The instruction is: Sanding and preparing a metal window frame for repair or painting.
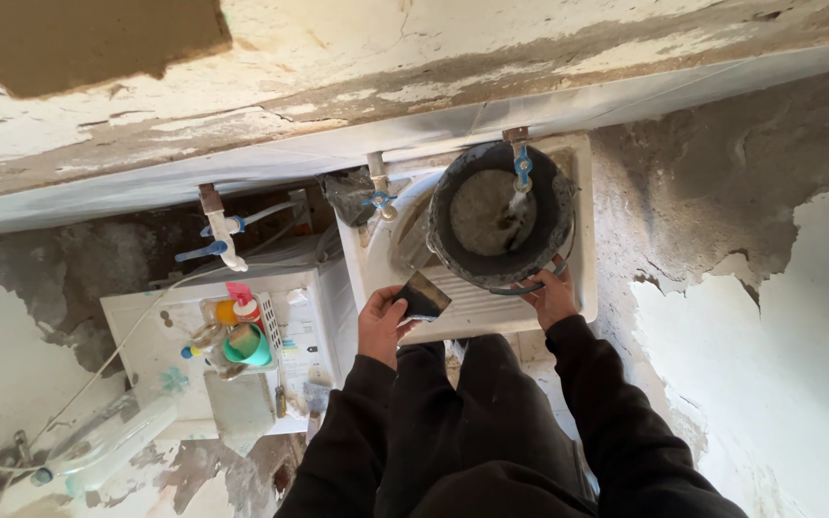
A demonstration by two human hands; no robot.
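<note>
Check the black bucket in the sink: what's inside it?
The black bucket holds grey, wet-looking mix with water from the blue-handled tap running onto it. The bucket's bottom is covered by the mix. The right hand grips the bucket's rim; the left hand holds a scraper.

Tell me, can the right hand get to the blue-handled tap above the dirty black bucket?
Probably yes: the right hand grips the black bucket's rim, and the blue-handled tap hangs just beyond, with nothing between.

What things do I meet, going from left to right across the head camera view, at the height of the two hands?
Teal cup on the white machine → left hand → dark scraper it holds → right hand at the black bucket → peeling wall.
</note>
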